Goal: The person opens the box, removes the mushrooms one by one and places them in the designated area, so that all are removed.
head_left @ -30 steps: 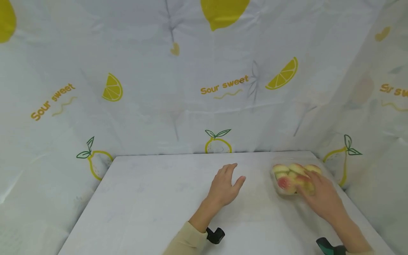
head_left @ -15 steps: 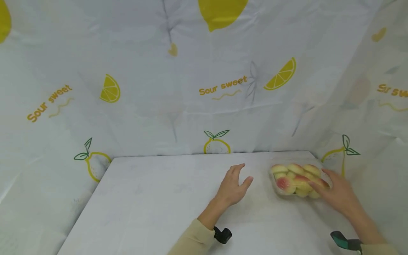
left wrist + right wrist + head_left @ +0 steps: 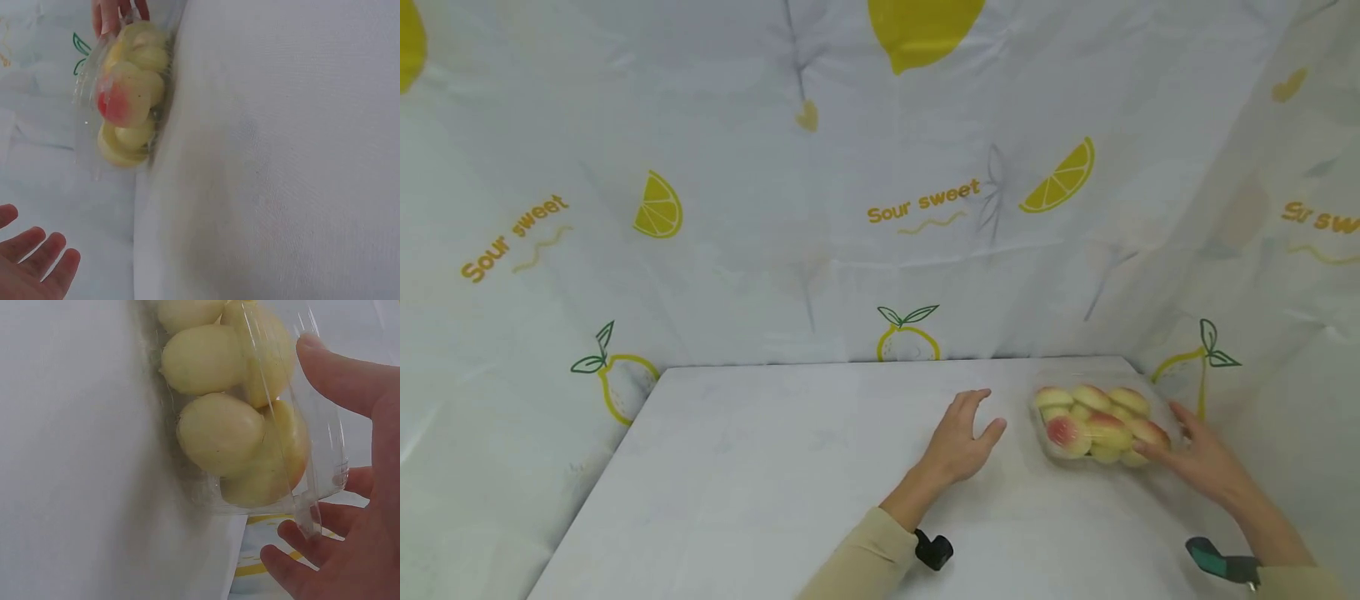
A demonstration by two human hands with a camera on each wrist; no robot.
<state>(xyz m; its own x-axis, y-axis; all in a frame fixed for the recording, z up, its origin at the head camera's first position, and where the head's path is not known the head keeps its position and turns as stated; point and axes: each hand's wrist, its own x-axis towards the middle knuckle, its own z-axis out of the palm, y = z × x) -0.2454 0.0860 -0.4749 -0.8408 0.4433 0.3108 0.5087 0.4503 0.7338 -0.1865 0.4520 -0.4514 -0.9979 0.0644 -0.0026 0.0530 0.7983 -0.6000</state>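
A clear plastic box (image 3: pixel 1041 429) full of pale yellow, red-blushed fruit that look like peaches (image 3: pixel 1108 429) stands at the right of the white table. My right hand (image 3: pixel 1213 467) is at the box's right end, thumb at the front and fingers toward the back. In the right wrist view, the thumb (image 3: pixel 344 378) lies straight along the lid edge while spread fingers (image 3: pixel 312 544) sit around a clear tab at the corner. To the left of the box, my left hand (image 3: pixel 958 442) hovers with its fingers apart, holding nothing.
The white table (image 3: pixel 760 483) stretches left of both hands. Behind it hangs a white curtain (image 3: pixel 737 275) printed with lemons and words. Each wrist carries a small camera; the left one (image 3: pixel 934 550) is black.
My right hand has slid off the top of the box to its right end, uncovering the fruit. My left hand has drifted right, closer to the box, which stays in about the same place.
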